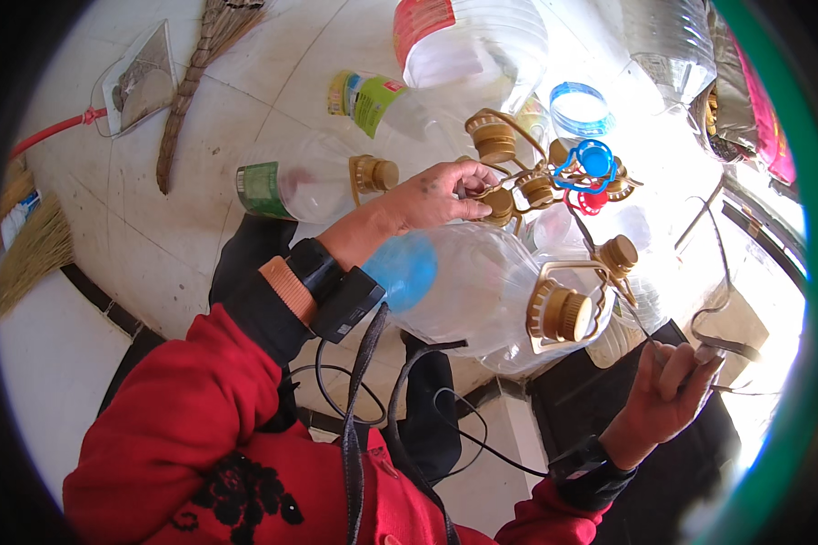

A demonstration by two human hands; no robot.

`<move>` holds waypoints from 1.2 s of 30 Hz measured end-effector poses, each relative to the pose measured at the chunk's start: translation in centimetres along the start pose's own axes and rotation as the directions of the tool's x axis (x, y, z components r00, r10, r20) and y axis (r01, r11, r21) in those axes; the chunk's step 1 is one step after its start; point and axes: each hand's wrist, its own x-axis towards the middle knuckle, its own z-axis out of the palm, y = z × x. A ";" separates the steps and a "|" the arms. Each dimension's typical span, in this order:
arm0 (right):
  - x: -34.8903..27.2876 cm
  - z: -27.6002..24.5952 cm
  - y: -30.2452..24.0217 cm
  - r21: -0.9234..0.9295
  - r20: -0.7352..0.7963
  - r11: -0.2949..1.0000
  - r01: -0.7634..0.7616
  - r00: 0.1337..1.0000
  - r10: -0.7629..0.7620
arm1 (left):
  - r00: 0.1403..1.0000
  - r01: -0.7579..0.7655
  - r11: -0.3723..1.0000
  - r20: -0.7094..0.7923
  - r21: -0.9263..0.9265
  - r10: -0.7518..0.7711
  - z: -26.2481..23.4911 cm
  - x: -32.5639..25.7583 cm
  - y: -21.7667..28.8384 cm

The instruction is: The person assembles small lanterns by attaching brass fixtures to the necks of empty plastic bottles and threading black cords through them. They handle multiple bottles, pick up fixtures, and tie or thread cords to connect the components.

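Note:
Large clear plastic bottles lie bunched together, their gold caps and carrying handles gathered toward the middle. My left hand [445,193] is closed at this cluster, its fingertips pinching a gold bottle handle beside a gold cap [498,207]. A dark flat strip [633,318] runs from the handles down to my right hand [668,391]. That hand grips the strip between thumb and fingers, and a loose end curls beyond it. Nearest me, a big bottle [468,282] with a blue patch lies below my left hand. A blue cap with a handle [596,160] and a red cap [593,200] sit among the gold ones.
A bottle with a green label [264,191] lies to the left; a larger one with a red label [477,45] is at the back. A straw broom [191,86] and a dustpan [141,82] with a red handle rest at far left. Black cables hang before my red jacket.

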 end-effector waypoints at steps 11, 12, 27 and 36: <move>-2.2 -6.8 -2.4 -0.809 -0.127 0.580 0.099 0.933 -0.336 | 0.981 0.062 0.995 -0.179 -0.082 -0.076 1.8 -1.9 4.3; -2.7 -7.1 -2.6 -0.682 -0.226 0.729 0.058 0.931 -0.286 | 0.982 0.044 0.996 -0.181 -0.074 -0.057 2.1 -2.3 5.0; -4.7 -12.0 1.2 -0.022 -0.502 0.966 -0.259 0.838 0.213 | 0.995 0.064 0.964 -0.089 0.258 -0.042 5.9 -1.3 10.3; -4.9 -13.5 6.7 0.206 -0.185 0.933 -0.295 0.925 0.333 | 0.926 0.036 0.626 -0.261 0.779 0.272 2.5 1.5 13.0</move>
